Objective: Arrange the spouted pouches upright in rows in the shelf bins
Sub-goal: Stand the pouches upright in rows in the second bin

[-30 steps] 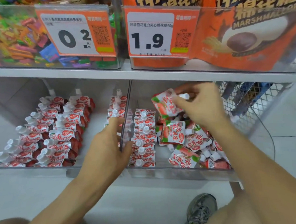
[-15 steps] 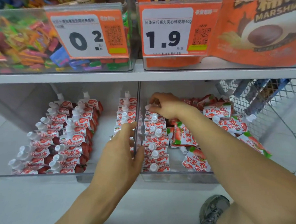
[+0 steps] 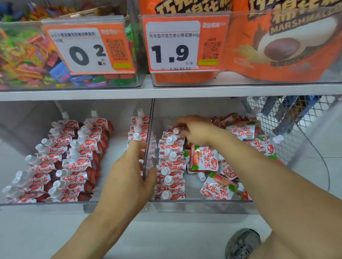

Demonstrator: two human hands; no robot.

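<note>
While the left hand (image 3: 129,178) grips the clear divider (image 3: 148,140), fingers curled over its edge, the right hand (image 3: 195,130) pinches the far pouch (image 3: 173,131) of the upright row (image 3: 170,168). Loose pouches (image 3: 213,169) lie right of it.

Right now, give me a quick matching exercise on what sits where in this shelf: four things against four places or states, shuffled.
Things:
1. left hand
2. right hand
3. loose pouches
4. price tag 1.9

Places or states:
A. lying flat in the right bin
B. on the upper bin's front
C. gripping the clear divider between the bins
D. at the far end of the upright row

Pairs: 1-C, 2-D, 3-A, 4-B
</note>
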